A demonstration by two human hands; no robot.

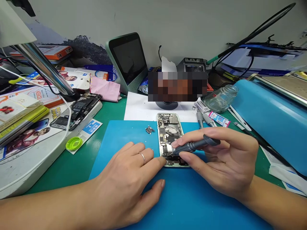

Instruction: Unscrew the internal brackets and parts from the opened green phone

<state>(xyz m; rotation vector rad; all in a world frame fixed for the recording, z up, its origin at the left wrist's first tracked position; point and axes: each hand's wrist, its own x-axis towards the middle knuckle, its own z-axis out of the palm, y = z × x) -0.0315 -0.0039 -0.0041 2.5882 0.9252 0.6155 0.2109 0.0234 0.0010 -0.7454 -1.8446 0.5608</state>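
Observation:
An opened smartphone (pixel 170 127) with its inner parts bare lies upright in front of me on the blue mat (pixel 120 134). My right hand (pixel 230 163) grips a dark grey screwdriver (pixel 192 146) between thumb and fingers. The driver slants down to the left, its tip over the phone's lower part; whether it sits in a screw I cannot tell. My left hand (pixel 130 174) rests palm down with fingers stretched, the index fingertip at the phone's lower left edge, the thumb apart. Left of the phone lies a small dark phone part (pixel 150 129).
Two more grey screwdrivers (pixel 200 119) lie beyond the phone, near a glass jar (pixel 222 98). A blue machine (pixel 266 118) stands at right. At left are another opened phone (pixel 78 110), a green cap (pixel 74 143) and a lamp post (pixel 45 68). A tablet-like screen (pixel 129 57) stands behind.

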